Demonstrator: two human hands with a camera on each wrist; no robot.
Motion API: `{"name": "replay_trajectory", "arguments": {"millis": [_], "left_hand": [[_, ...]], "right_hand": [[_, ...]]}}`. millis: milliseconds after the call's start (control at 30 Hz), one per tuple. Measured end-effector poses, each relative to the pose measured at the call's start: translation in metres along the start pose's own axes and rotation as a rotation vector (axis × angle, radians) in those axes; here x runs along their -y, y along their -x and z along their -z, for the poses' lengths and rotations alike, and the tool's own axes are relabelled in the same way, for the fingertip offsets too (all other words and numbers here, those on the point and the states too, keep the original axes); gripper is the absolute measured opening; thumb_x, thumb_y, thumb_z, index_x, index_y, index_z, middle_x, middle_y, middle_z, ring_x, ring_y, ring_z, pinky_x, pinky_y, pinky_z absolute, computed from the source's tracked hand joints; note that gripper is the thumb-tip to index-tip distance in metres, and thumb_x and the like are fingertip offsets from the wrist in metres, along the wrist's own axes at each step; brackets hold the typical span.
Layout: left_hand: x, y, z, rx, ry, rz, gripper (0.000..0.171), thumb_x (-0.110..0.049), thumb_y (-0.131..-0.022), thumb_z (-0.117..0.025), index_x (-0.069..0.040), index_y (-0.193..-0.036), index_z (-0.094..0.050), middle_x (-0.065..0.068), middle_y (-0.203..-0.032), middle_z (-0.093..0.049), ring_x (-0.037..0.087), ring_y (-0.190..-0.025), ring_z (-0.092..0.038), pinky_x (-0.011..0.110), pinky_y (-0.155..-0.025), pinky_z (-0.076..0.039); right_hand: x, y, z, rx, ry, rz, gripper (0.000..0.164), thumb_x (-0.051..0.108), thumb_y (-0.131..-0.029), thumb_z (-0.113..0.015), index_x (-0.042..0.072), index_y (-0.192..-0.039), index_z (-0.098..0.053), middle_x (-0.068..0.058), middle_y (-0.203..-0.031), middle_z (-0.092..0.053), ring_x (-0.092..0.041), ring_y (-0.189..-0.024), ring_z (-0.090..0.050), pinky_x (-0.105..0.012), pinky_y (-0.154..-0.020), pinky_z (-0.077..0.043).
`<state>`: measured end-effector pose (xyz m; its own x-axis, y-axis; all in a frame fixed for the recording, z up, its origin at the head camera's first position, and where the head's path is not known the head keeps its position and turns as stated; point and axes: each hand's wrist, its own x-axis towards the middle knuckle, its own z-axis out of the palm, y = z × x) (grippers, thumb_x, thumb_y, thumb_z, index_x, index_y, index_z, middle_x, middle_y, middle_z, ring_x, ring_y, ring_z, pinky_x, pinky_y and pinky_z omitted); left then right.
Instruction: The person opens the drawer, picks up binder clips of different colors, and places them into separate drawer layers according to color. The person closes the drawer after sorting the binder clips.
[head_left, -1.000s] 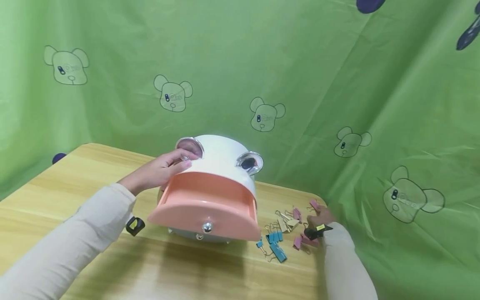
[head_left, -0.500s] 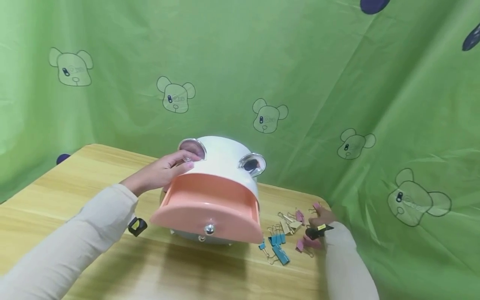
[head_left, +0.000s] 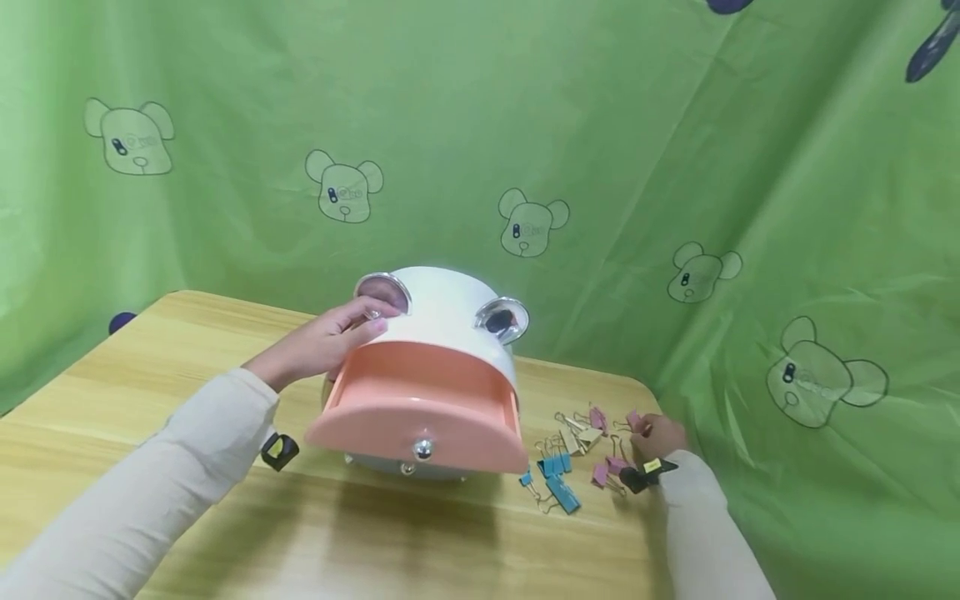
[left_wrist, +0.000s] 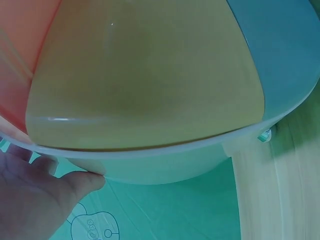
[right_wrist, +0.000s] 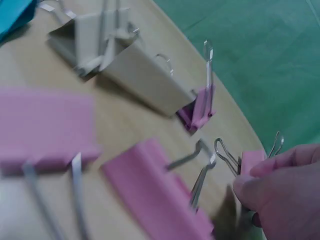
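While the left hand [head_left: 318,342], partly curled, holds the white box [head_left: 442,304] by one ear [head_left: 384,287], the right hand [head_left: 662,437] pinches a pink clip [right_wrist: 251,161] near the table's [head_left: 405,558] right edge, where a snug grip on its body should prevent twisting.

Seen from my head, it is bright, and the pale wood-grained desk [head_left: 187,350] shines white near the bottom. A soft dark shadow sits below the open pink plastic drawer [head_left: 420,421]. My left wrist's picture is dimmer and greenish. Near my right hand [right_wrist: 285,195], the closest pink binder clip [right_wrist: 45,125] looks blurry.
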<state>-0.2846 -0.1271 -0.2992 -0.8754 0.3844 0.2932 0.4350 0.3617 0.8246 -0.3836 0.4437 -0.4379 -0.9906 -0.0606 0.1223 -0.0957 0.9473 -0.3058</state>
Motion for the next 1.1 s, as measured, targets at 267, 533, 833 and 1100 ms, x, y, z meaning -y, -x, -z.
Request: {"name": "replay_trajectory", "arguments": {"millis": [267, 533, 833, 1100], "left_hand": [[-0.001, -0.001, -0.001, 0.004, 0.011, -0.004, 0.037, -0.033, -0.103, -0.045, -0.013, -0.135, -0.051, 0.013, -0.141, -0.045, 0.035, -0.124, -0.045, 0.06, -0.102, -0.035], [-0.001, -0.001, -0.004, 0.008, -0.016, 0.01, 0.039, -0.035, -0.103, -0.045, -0.014, -0.135, -0.051, 0.014, -0.141, -0.046, 0.036, -0.124, -0.046, 0.062, -0.101, -0.035], [0.001, -0.001, -0.006, 0.009, -0.009, -0.02, 0.036, -0.033, -0.103, -0.045, -0.014, -0.133, -0.052, 0.012, -0.142, -0.045, 0.035, -0.124, -0.046, 0.062, -0.101, -0.036], [-0.001, 0.0, -0.002, 0.01, -0.005, -0.01, 0.036, -0.034, -0.104, -0.044, -0.015, -0.134, -0.051, 0.015, -0.144, -0.043, 0.04, -0.126, -0.044, 0.063, -0.098, -0.039]], "right_hand": [[-0.005, 0.012, 0.003, -0.03, 0.016, -0.049, 0.017, 0.009, -0.081, -0.066, -0.004, -0.091, -0.06, -0.013, -0.073, -0.062, -0.032, -0.07, -0.058, -0.048, -0.065, -0.05], [0.0, 0.023, -0.002, -0.002, 0.024, -0.105, 0.034, 0.02, -0.084, -0.066, -0.009, -0.1, -0.063, -0.018, -0.079, -0.065, -0.031, -0.071, -0.058, -0.043, -0.063, -0.049], [-0.003, 0.031, -0.005, 0.011, -0.015, -0.139, 0.031, 0.023, -0.087, -0.07, -0.006, -0.089, -0.058, -0.014, -0.073, -0.061, -0.029, -0.068, -0.057, -0.04, -0.06, -0.047], [0.001, 0.037, -0.001, -0.026, -0.067, -0.146, 0.049, 0.034, -0.093, -0.06, -0.014, -0.105, -0.058, -0.025, -0.085, -0.063, -0.039, -0.08, -0.059, -0.05, -0.073, -0.05]]}}
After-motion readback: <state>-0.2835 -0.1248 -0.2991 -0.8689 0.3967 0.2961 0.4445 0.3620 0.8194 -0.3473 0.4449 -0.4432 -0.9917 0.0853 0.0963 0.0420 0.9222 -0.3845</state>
